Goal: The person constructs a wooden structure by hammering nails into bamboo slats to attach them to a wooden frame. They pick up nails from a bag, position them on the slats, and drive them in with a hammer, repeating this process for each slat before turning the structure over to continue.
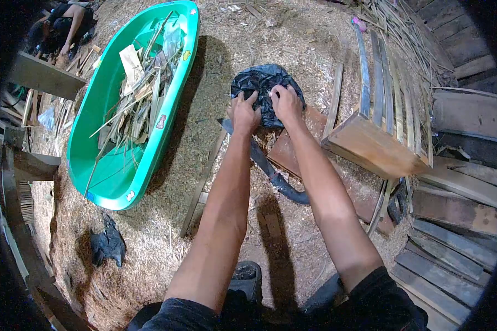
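A crumpled black plastic bag (261,83) lies on the sawdust-covered ground in front of me. My left hand (243,113) grips its near left edge, and my right hand (286,103) grips its near right edge, fingers closed into the plastic. A dark strap or strip (270,168) runs from under the bag toward me between my arms. What the bag contains is hidden.
A green plastic tub (116,171) with bamboo scraps lies at the left. A wooden block (373,146) with bamboo slats (386,83) leaning on it stands at the right, planks (458,220) beyond. Another black bag scrap (107,245) lies lower left. A person crouches at the top left (61,25).
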